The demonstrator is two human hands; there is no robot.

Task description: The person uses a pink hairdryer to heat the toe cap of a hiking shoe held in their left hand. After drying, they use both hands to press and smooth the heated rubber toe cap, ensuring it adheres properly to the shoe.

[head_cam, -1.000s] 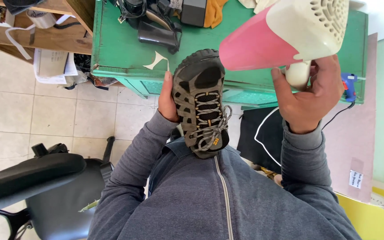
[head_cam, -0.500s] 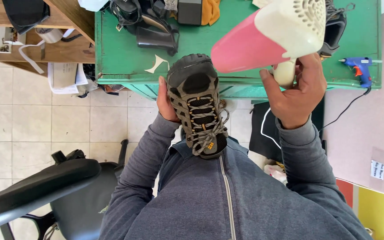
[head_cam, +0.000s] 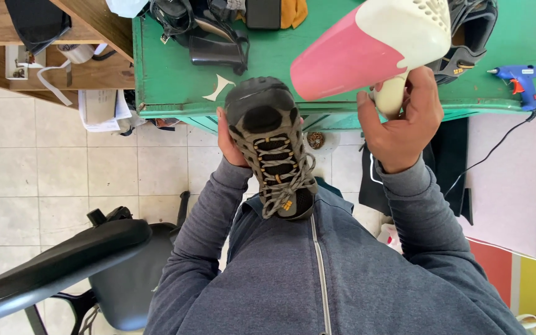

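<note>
Currently left hand (head_cam: 227, 139) grips the grey-black laced hiking shoe (head_cam: 272, 146) against the chest, toe toward the green wooden desk (head_cam: 317, 68), while right hand (head_cam: 401, 121) clasps the pink-and-cream hair dryer (head_cam: 373, 46) just right of it, nozzle aimed at the toe.

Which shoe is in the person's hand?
The grey lace-up hiking shoe, gripped by the left hand against the chest; the black shoes lie on the green table.
</note>
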